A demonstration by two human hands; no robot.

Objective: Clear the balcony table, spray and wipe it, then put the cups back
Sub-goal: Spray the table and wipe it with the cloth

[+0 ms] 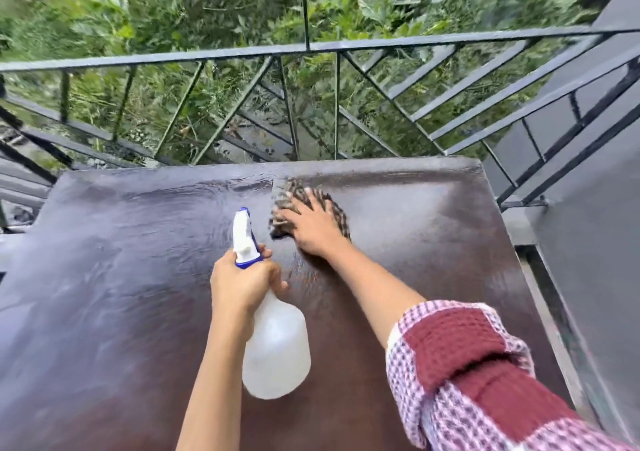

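Far across the counter [104, 294], the flat right grip [313, 223] presses the cloth [292, 192]; the nearer left grip [242, 277] clasps the bottle [277, 346].

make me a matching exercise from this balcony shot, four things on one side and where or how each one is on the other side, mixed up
Things
1. spray bottle
2. cloth
3. table
4. railing

Place or state
a. pressed flat under the right hand
b. black metal, beyond the table's far edge
c. gripped at the neck by the left hand, above the table
d. dark brown with a wet-looking sheen

Pairs: 1-c, 2-a, 3-d, 4-b
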